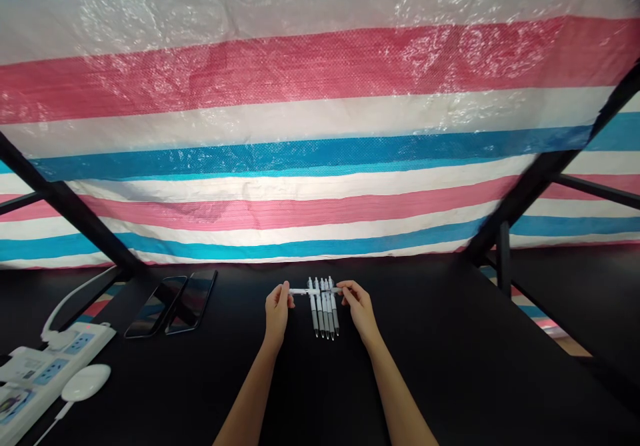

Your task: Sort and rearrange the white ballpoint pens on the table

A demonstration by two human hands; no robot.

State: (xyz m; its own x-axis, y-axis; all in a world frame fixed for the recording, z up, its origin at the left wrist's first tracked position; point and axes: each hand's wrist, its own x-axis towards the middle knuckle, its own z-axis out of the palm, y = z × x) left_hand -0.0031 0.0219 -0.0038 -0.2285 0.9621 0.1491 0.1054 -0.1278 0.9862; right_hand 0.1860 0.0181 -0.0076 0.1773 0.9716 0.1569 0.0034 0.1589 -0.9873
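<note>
White-and-grey pen held crosswise over the pen row (tips toward six o'clock), fingers of left hand clamped on its nine-o'clock end, right hand on its three-o'clock end; light, level pinches should avoid nudging the row, contact unclear.

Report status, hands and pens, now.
Left hand pinching white pen part, right hand gray part; join unclear. Pens lined up between hands. Smartphones off left, apart.

Workstation: striped tarp, black table
</note>
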